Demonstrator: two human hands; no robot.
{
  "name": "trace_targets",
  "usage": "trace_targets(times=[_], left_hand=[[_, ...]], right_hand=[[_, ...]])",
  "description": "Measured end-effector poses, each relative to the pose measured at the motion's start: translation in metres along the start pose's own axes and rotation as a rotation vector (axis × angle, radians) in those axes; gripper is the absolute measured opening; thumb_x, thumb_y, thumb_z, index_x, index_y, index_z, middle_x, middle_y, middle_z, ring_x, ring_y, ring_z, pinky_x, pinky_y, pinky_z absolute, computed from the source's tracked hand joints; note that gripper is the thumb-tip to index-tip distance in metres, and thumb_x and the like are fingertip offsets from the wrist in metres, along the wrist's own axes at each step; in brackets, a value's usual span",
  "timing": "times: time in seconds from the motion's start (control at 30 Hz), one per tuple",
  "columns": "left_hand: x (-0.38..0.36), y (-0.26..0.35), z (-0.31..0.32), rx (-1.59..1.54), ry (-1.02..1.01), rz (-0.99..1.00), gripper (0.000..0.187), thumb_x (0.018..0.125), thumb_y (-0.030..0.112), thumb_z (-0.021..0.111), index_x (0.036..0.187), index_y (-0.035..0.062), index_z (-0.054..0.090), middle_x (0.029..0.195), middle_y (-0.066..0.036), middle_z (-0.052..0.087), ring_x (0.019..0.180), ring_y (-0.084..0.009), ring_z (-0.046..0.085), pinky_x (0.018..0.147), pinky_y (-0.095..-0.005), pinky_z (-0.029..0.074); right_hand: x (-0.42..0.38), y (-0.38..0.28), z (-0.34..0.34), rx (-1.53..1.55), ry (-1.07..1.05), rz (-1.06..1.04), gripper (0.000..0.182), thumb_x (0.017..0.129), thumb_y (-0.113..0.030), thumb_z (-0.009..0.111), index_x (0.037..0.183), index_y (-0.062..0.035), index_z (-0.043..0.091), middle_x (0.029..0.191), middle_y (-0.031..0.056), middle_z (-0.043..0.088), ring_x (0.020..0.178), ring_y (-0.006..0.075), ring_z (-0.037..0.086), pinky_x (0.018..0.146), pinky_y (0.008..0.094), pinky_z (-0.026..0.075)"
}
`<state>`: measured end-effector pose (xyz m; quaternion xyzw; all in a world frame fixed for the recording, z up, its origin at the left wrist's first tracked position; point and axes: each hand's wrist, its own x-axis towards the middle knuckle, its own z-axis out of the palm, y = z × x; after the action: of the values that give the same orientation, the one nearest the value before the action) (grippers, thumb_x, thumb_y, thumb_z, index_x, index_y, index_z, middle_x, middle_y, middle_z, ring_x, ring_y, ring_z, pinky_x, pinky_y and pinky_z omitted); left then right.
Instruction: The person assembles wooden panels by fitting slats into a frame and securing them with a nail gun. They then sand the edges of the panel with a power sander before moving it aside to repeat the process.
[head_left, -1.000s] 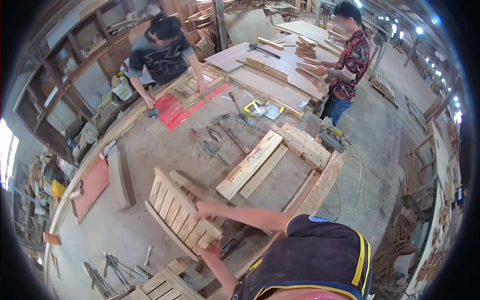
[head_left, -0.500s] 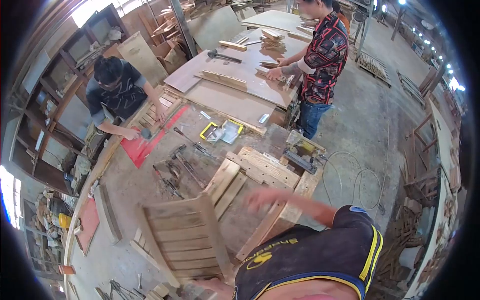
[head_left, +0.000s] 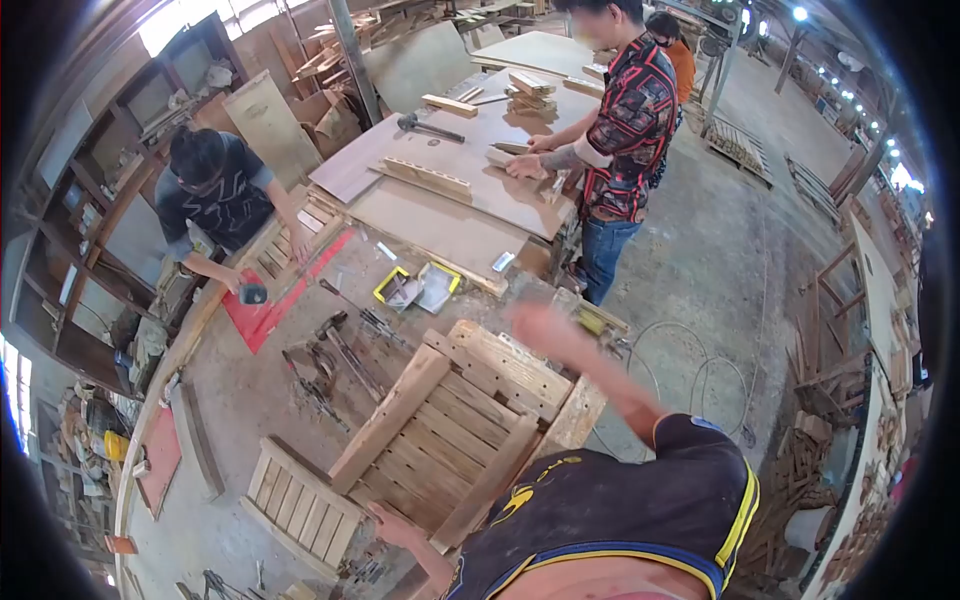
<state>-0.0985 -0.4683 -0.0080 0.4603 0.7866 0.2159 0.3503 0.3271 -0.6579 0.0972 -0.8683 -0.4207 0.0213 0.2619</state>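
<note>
A slatted wooden panel [head_left: 445,445] lies flat between the heavy timber rails of a wooden frame jig [head_left: 388,420] on the workbench. At the panel's near end, my left hand [head_left: 398,528] grips its edge; part of the fingers is hidden. My right hand [head_left: 545,328] is raised over the drilled block [head_left: 500,375] at the far end of the jig. Motion smears its fingers, and nothing can be made out in them. A smaller slatted piece [head_left: 303,505] lies on the bench, left of my left hand.
Hammers and clamps [head_left: 345,355] lie beyond the jig, near a yellow-edged box [head_left: 440,285]. At the left, a person [head_left: 220,190] works over red material [head_left: 265,315]. Another person [head_left: 640,130] handles wood strips at the far table [head_left: 390,215]. A hose [head_left: 655,345] loops across the floor.
The slatted panel, tilted up at my left hand before, now lies down inside the jig. My right hand has moved up and away from the jig's middle. The view has shifted slightly.
</note>
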Motion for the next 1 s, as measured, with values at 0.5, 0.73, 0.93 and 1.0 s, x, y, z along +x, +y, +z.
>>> trace_targets(times=[0.5, 0.73, 0.93, 1.0], left_hand=[[0.052, -0.065, 0.019, 0.212, -0.023, 0.215, 0.061, 0.091, 0.049, 0.042, 0.093, -0.0068, 0.065, 0.087, -0.028, 0.063, 0.087, -0.0437, 0.058, 0.077, -0.0491, 0.045], [0.065, -0.091, 0.022, 0.672, -0.553, 0.38, 0.068, 0.089, 0.056, 0.039, 0.097, -0.0062, 0.064, 0.089, -0.029, 0.063, 0.088, -0.0428, 0.06, 0.079, -0.0462, 0.047], [0.061, -0.042, -0.004, 0.782, -0.926, 0.077, 0.066, 0.084, 0.06, 0.049, 0.092, -0.003, 0.066, 0.08, -0.02, 0.066, 0.067, -0.03, 0.067, 0.058, -0.0381, 0.054], [0.051, -0.043, -0.029, 0.803, -0.623, 0.244, 0.063, 0.083, 0.058, 0.051, 0.094, -0.0022, 0.066, 0.088, -0.02, 0.066, 0.078, -0.0317, 0.066, 0.066, -0.0411, 0.053]], right_hand=[[-0.171, -0.058, 0.212, 0.464, -0.6, -0.437, 0.02, 0.073, -0.021, 0.058, 0.087, -0.0065, 0.059, 0.094, 0.012, 0.059, 0.092, 0.0317, 0.055, 0.077, 0.0418, 0.046], [-0.193, -0.059, 0.2, 0.223, -0.352, -0.233, 0.019, 0.08, -0.026, 0.058, 0.083, -0.0075, 0.059, 0.091, 0.0096, 0.058, 0.093, 0.0297, 0.052, 0.084, 0.0418, 0.041], [-0.2, -0.078, 0.205, 0.053, -0.214, -0.146, 0.023, 0.082, -0.03, 0.057, 0.085, -0.008, 0.06, 0.092, 0.0087, 0.057, 0.095, 0.0303, 0.051, 0.084, 0.0445, 0.041], [-0.201, -0.081, 0.206, 0.04, -0.185, -0.139, 0.022, 0.082, -0.031, 0.057, 0.084, -0.0085, 0.059, 0.091, 0.0088, 0.057, 0.095, 0.0301, 0.051, 0.084, 0.0448, 0.041]])
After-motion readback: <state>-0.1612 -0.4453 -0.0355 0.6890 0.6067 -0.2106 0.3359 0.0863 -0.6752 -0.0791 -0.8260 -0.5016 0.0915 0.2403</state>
